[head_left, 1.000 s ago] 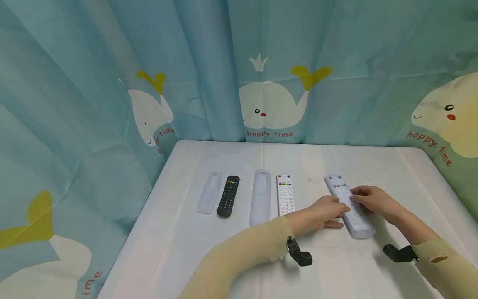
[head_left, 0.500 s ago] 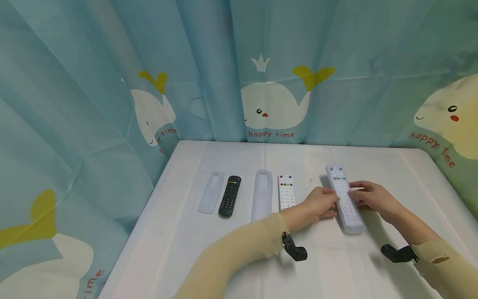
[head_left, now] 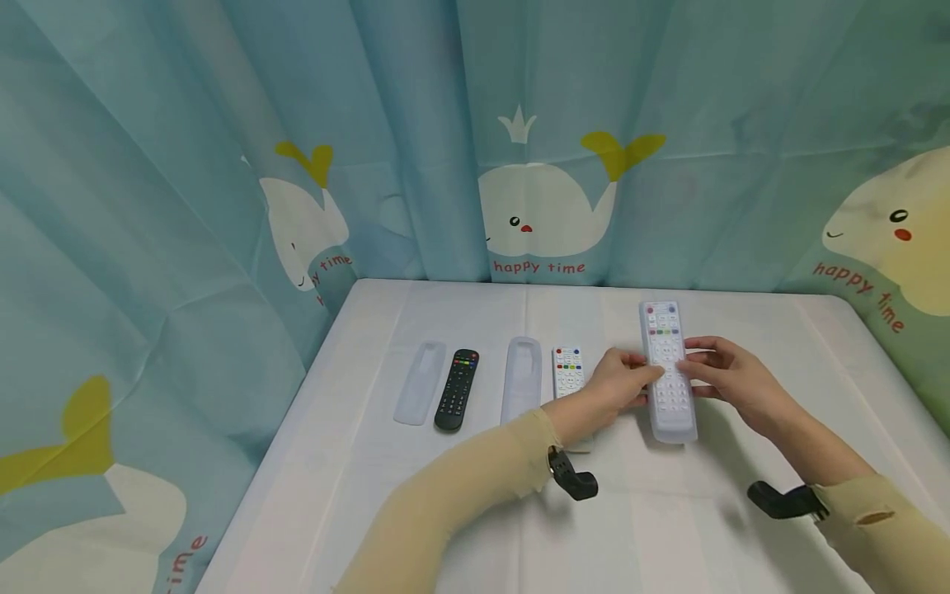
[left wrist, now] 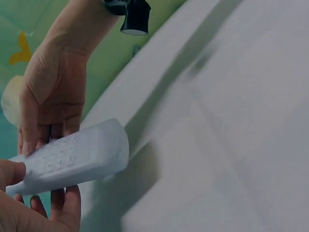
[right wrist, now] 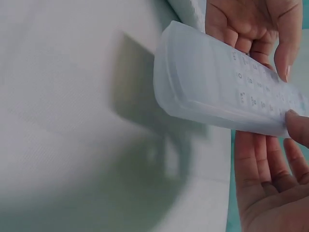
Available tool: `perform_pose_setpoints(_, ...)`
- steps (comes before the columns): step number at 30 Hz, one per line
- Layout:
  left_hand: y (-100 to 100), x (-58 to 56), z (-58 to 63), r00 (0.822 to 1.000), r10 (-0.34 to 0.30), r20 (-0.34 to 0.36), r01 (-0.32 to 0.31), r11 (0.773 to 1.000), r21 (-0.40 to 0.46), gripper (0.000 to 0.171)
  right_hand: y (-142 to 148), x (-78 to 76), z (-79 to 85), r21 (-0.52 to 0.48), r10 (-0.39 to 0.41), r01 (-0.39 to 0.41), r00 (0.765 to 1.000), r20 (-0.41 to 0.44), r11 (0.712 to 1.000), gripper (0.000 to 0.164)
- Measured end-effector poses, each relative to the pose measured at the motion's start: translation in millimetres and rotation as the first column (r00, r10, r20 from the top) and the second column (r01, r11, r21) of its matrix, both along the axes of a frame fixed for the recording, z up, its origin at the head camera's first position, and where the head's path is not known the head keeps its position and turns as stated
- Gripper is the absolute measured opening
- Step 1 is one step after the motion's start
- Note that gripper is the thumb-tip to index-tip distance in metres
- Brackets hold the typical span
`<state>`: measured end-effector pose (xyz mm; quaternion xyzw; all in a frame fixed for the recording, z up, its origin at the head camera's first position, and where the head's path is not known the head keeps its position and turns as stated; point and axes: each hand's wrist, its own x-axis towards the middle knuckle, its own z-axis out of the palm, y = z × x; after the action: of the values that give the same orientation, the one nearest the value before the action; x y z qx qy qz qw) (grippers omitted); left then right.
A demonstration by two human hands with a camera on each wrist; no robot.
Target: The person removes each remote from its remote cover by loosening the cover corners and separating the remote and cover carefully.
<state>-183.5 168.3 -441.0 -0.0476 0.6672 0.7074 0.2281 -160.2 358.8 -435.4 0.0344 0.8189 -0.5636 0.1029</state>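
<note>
Both hands hold a white remote control [head_left: 670, 399] inside a translucent protective cover, lifted above the table with its buttons facing up. The left hand [head_left: 614, 384] grips its left edge, thumb on top and fingers below. From the other side the right hand [head_left: 731, 375] pinches the right edge in the same way. In the left wrist view, the cover's rounded end [left wrist: 108, 145] juts out past the fingers. The right wrist view shows number keys under the cover [right wrist: 198, 72]. Part of a second white remote [head_left: 569, 370] is hidden behind the left forearm.
Left of the hands lie a long translucent cover [head_left: 522, 381], a black remote [head_left: 456, 389] and a shorter translucent cover [head_left: 420, 384]. They rest on a white-covered table [head_left: 356, 495]. A blue-green whale-print curtain [head_left: 416, 165] hangs along the back and left.
The covered remote has risen off the table, shifted left and away, and turned from slanted to nearly straight. Both hands moved with it, keeping their hold. The other items stayed put.
</note>
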Motion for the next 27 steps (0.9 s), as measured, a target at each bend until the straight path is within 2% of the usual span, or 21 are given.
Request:
perform_pose_setpoints(5,-4.2,-6.6,2.9,0.999,0.014,-0.037,-0.014,1.0,-0.002,0.033,-8.2,-1.0,4.1,0.017,-0.017,0.018,0.998,-0.056,1.0,0.068)
perform_pose_setpoints(9,-8.6,-10.4,5.9,0.996,-0.033,-0.079,0.031,0.999,-0.024,0.04,-12.2,-2.4,6.0,0.0,-0.009,0.009,0.995,-0.097,1.0,0.068)
perform_pose_setpoints(13,-13.4,-12.7,9.4,0.989,-0.073,-0.128,0.064,0.996,-0.069,0.037,-13.7,-4.9,7.7,-0.028,0.004,-0.007,0.994,-0.106,1.0,0.067)
perform_pose_setpoints(21,-21.1,-17.4,12.5,0.958,-0.134,-0.255,0.095,0.982,-0.162,0.036,-15.7,-8.5,9.7,-0.075,0.007,-0.02,0.986,-0.168,0.997,0.061)
perform_pose_setpoints(24,-22.8,-18.9,12.4,0.948,-0.146,-0.283,0.099,0.979,-0.177,0.036,-16.2,-8.9,10.4,-0.097,0.004,-0.021,0.985,-0.173,0.995,0.059)
perform_pose_setpoints(27,-23.9,-19.8,13.0,0.94,-0.152,-0.304,0.099,0.978,-0.183,0.034,-16.6,-9.2,10.8,-0.152,-0.003,-0.024,0.984,-0.176,0.988,0.05)
